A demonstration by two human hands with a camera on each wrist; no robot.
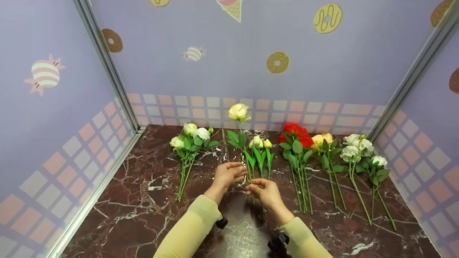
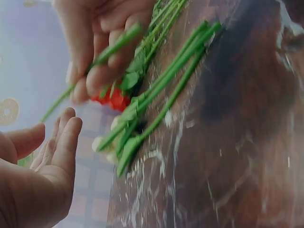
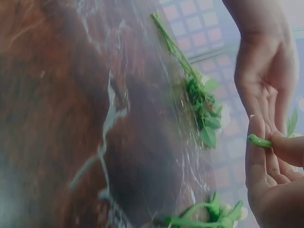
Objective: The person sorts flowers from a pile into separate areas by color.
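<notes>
A cream rose [image 1: 239, 112] stands upright above the table on a long green stem with leaves. My right hand [image 1: 266, 192] pinches that stem near its lower end; in the right wrist view the cut stem end [image 3: 260, 140] pokes out between thumb and fingers. My left hand [image 1: 228, 175] is held beside the stem, its fingers fairly straight and its thumb apart in the left wrist view. Just beyond the right hand, several cream tulips [image 1: 256, 142] lie on the dark marbled table [image 1: 136, 218], their lower stems partly hidden by that hand.
To the left lies a bunch of pale roses [image 1: 190, 129]. Rightward are red flowers [image 1: 297, 134], peach flowers [image 1: 321, 140] and white flowers [image 1: 355, 148], stems toward me. Patterned walls [image 1: 179, 71] close in the back and both sides.
</notes>
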